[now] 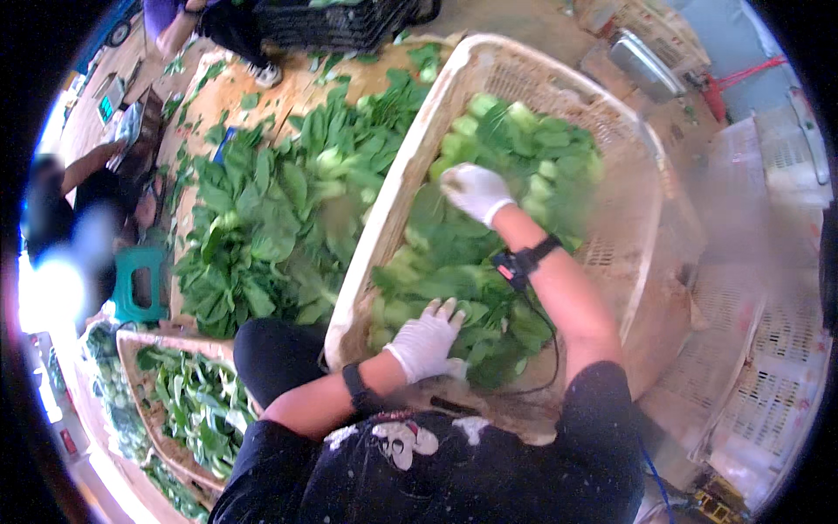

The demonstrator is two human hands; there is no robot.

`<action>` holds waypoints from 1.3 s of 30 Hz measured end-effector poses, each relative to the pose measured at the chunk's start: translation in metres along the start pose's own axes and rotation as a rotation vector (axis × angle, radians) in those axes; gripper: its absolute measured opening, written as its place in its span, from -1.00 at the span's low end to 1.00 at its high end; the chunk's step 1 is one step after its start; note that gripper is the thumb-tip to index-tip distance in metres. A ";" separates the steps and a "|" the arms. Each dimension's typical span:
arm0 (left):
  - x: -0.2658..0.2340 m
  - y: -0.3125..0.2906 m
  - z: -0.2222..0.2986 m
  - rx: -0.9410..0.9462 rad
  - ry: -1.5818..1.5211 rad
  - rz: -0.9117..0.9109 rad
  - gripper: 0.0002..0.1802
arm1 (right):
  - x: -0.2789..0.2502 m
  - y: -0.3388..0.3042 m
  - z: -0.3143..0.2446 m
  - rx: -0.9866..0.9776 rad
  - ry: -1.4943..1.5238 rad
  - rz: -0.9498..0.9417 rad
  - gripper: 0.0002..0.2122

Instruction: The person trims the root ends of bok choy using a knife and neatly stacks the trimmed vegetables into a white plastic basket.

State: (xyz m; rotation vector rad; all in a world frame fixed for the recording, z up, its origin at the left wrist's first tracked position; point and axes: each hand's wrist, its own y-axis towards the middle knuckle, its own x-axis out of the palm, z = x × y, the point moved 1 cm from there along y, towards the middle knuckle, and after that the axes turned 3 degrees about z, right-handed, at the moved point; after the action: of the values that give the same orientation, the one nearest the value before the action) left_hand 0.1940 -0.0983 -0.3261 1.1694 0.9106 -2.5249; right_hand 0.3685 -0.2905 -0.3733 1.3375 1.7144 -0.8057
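The left hand (426, 341) and right hand (477, 194) were over leafy greens (463, 284).
Mid-frame, in the pale crate (384, 205), the left grip was wide on the greens; the right was curled, holding I couldn't tell what. Pushing too hard could have squashed them.

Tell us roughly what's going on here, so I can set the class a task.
A person has both gloved hands in a crate of greens. The left hand rests on the near leaves; the right hand is farther in, fingers curled, its grip unclear. A heap of greens lies left of the crate, and a smaller crate holds more.
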 end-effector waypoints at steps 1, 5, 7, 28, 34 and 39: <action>0.002 -0.009 0.005 -0.021 -0.006 0.029 -0.05 | 0.016 0.002 -0.037 0.061 -0.016 -0.320 -0.61; 0.012 -0.019 0.011 0.018 0.014 -0.018 -0.05 | 0.087 -0.032 -0.094 0.029 0.092 -0.695 -0.38; 0.008 -0.020 0.014 0.044 0.041 -0.076 -0.06 | 0.089 -0.057 -0.108 0.002 0.023 -0.580 -0.11; -0.089 -0.042 -0.020 0.045 -0.632 1.095 0.03 | -0.035 -0.138 -0.114 0.131 1.114 0.085 -0.36; -0.097 -0.049 -0.032 0.241 -1.108 1.269 -0.26 | -0.040 -0.120 -0.136 0.049 0.932 0.432 -0.49; -0.156 -0.115 -0.076 0.110 -1.338 1.529 -0.53 | 0.063 -0.093 -0.120 0.432 0.157 -0.366 -0.43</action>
State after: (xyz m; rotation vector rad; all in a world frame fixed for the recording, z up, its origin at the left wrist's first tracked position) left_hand 0.2945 0.0288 -0.1963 -0.1486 -0.4146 -1.3479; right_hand 0.2456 -0.1813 -0.3709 1.4103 2.0199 -1.3722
